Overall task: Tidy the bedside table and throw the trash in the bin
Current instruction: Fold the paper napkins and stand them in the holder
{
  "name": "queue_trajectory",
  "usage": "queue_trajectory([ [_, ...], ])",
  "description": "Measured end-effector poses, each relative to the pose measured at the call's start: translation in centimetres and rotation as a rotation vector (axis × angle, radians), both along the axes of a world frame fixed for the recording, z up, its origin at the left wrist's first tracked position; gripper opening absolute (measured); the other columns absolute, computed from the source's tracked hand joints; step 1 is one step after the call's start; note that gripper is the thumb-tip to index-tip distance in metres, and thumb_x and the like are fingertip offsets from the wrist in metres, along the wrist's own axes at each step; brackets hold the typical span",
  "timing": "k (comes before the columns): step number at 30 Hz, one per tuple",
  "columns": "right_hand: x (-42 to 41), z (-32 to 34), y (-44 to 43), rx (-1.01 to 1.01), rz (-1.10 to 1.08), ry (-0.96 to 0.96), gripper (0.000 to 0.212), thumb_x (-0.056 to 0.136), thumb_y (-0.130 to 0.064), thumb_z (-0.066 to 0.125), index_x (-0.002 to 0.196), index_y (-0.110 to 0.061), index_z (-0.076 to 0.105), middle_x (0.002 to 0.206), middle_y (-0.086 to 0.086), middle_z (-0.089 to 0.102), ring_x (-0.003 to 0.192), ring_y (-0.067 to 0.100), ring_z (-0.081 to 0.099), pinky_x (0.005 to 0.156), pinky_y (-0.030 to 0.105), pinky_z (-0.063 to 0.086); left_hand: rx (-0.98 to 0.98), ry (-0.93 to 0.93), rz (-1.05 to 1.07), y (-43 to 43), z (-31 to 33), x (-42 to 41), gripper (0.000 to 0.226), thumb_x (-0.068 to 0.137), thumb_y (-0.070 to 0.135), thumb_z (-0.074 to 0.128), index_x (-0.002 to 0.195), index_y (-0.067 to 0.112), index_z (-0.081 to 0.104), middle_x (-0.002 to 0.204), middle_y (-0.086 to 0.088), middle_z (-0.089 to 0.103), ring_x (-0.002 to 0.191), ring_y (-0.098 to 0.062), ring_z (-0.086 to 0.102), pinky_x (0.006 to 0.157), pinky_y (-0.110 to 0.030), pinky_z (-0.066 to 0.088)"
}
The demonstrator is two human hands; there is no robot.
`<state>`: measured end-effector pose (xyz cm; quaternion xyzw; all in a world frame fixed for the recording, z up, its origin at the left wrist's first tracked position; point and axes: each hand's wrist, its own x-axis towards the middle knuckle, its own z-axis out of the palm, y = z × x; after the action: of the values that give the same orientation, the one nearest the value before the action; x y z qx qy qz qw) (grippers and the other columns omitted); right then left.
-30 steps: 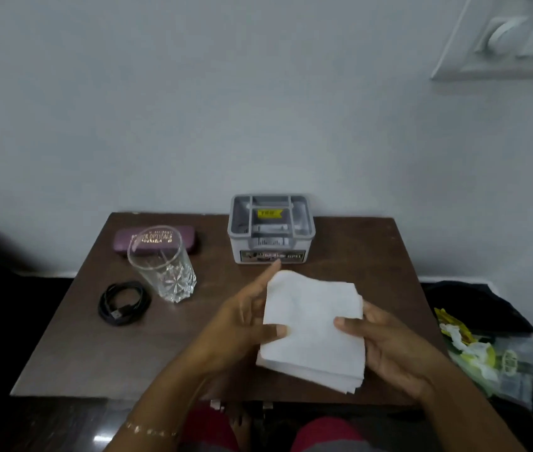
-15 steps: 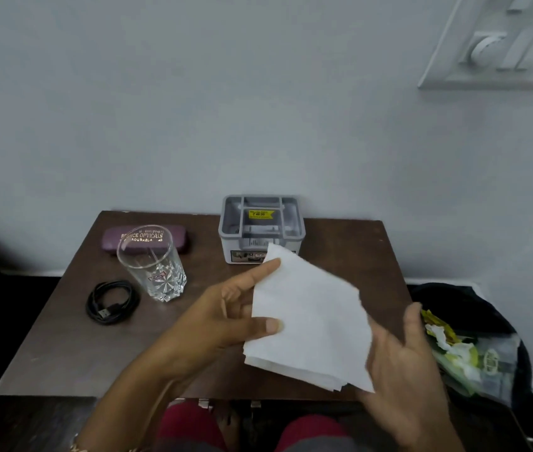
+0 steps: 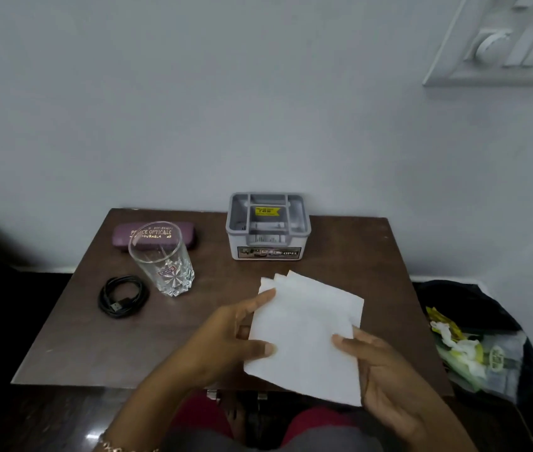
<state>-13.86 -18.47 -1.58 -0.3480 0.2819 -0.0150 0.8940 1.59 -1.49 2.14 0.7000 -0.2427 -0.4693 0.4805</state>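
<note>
Hidden / unclear:
- Switch panel [image 3: 503, 44] is cut off by the upper right corner of the frame.
- Glass [image 3: 164, 259] stands in front of the purple spectacle case [image 3: 147, 238] and covers part of its gold lettering.
- Grey organiser box [image 3: 268, 226] sits at the back of the desk [image 3: 95, 347]. The print on the yellow sticker inside it is too small to read, and what is in its compartments is hard to make out.
- The fingers of both hands under the napkins are out of sight.
- The black bag of the bin [image 3: 473, 308] merges with the dark floor, so its rim is hard to trace. Yellow, green and white wrappers [image 3: 464, 350] lie inside it.

Edges / room:
- Bare wood lies at the lower left of the desk, below the coiled black cable [image 3: 121, 296], and between the napkins and the organiser box.
- A bare strip runs along the desk's right edge, and the bin stands just beyond that edge at the right of the frame.
- The near edge of the desk is partly covered by the hands.

Task thing vs. hands:
- Stack of white napkins [image 3: 307, 334] is held in the lower centre of the frame, tilted, with three sheet corners fanned at its top. Its lower corner reaches past the near edge of the desk.
- Left hand [image 3: 226, 340] pinches the left side of the stack, with the thumb on top and the index finger straight along the upper left edge.
- Right hand [image 3: 385, 380] grips the right side, with the thumb over the top sheet and the palm beneath.
</note>
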Motion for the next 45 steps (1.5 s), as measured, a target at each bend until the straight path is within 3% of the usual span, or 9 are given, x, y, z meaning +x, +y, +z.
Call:
queue_trajectory([
  [3, 0.8, 0.9, 0.5, -0.188, 0.02, 0.136, 0.028, 0.092, -0.001, 0.047, 0.116, -0.005, 0.06, 0.109, 0.013, 0.071, 0.1, 0.028, 0.068, 0.083, 0.037, 0.058, 0.02, -0.107, 0.023, -0.6, 0.2, -0.1, 0.079, 0.08, -0.008, 0.066, 0.142, 0.027, 0.033, 0.113, 0.013, 0.068, 0.102, -0.004, 0.066, 0.085, -0.021, 0.053],
  [13, 2.2, 7.7, 1.1, -0.656, -0.157, 0.272, 0.021, 0.096, -0.014, 0.048, 0.11, -0.018, 0.064, 0.101, 0.001, 0.073, 0.093, 0.02, 0.068, 0.081, 0.038, 0.054, -0.152, -0.413, 0.184, -2.6, 4.2, -1.7, 0.069, 0.084, 0.004, 0.066, 0.12, 0.057, 0.041, 0.118, 0.012, 0.068, 0.103, -0.001, 0.065, 0.092, -0.027, 0.053],
  [20, 4.0, 7.7, 4.2, -0.839, -0.171, 0.341, 0.021, 0.099, -0.017, 0.04, 0.095, -0.014, 0.06, 0.093, 0.002, 0.067, 0.085, 0.015, 0.063, 0.071, 0.028, 0.05, -0.104, -0.615, 0.198, -4.5, 4.3, -5.2, 0.098, 0.089, -0.004, 0.053, 0.131, 0.065, -0.002, 0.13, 0.027, 0.051, 0.107, 0.02, 0.05, 0.088, 0.002, 0.038],
  [23, 4.6, 7.6, 4.5, -0.78, -0.185, 0.334, 0.026, 0.099, -0.017, 0.039, 0.082, -0.017, 0.059, 0.087, -0.003, 0.066, 0.086, 0.014, 0.062, 0.079, 0.03, 0.049, -0.05, -0.605, 0.196, -5.2, 4.3, -5.8, 0.092, 0.094, 0.005, 0.049, 0.124, 0.058, -0.02, 0.133, 0.018, 0.054, 0.102, 0.023, 0.042, 0.077, 0.01, 0.03],
  [27, 4.8, 7.9, 4.4, -0.603, -0.247, 0.282, 0.03, 0.098, -0.013, 0.042, 0.077, -0.018, 0.063, 0.08, -0.003, 0.069, 0.075, 0.009, 0.064, 0.071, 0.024, 0.05, -0.014, -0.582, 0.212, -5.6, 5.3, -6.5, 0.073, 0.097, 0.038, 0.038, 0.129, 0.048, -0.027, 0.128, 0.004, 0.062, 0.11, -0.007, 0.061, 0.081, -0.001, 0.035],
  [32, 5.6, 6.8, 4.4, -0.353, -0.311, 0.36, 0.03, 0.1, -0.018, 0.036, 0.089, -0.017, 0.064, 0.082, 0.001, 0.065, 0.072, 0.01, 0.058, 0.063, 0.019, 0.045, 0.041, -0.551, 0.154, -5.2, 5.2, -7.1, 0.072, 0.079, 0.053, 0.024, 0.117, 0.062, -0.037, 0.12, 0.004, 0.066, 0.097, -0.011, 0.066, 0.08, -0.013, 0.046],
  [35, 4.9, 6.6, 4.7, -0.232, -0.303, 0.281, 0.034, 0.1, -0.022, 0.034, 0.122, -0.004, 0.053, 0.082, 0.002, 0.054, 0.068, 0.006, 0.047, 0.055, 0.011, 0.041, 0.039, -0.462, 0.175, -5.4, 5.2, -7.2, 0.057, 0.085, 0.061, 0.019, 0.107, 0.078, -0.031, 0.124, 0.008, 0.062, 0.102, -0.009, 0.064, 0.084, -0.018, 0.049],
  [40, 4.8, 7.6, 4.5, -0.325, -0.247, 0.201, 0.031, 0.088, -0.048, 0.054, 0.104, -0.026, 0.069, 0.096, 0.0, 0.075, 0.093, 0.018, 0.071, 0.088, 0.044, 0.053, -0.106, -0.459, 0.074, -5.2, 4.8, -7.5, 0.077, 0.084, 0.045, 0.035, 0.118, 0.072, -0.029, 0.129, 0.011, 0.06, 0.105, -0.005, 0.063, 0.09, -0.031, 0.052],
  [45, 5.3, 7.4, 2.5, -0.153, -0.252, 0.097, 0.035, 0.077, -0.031, 0.058, 0.105, -0.011, 0.068, 0.1, 0.015, 0.073, 0.091, 0.028, 0.07, 0.085, 0.046, 0.054, -0.361, -0.248, 0.348, -4.7, 3.8, -4.0, 0.065, 0.08, 0.021, 0.06, 0.13, 0.051, 0.032, 0.123, 0.02, 0.062, 0.116, 0.005, 0.054, 0.097, -0.023, 0.048],
])
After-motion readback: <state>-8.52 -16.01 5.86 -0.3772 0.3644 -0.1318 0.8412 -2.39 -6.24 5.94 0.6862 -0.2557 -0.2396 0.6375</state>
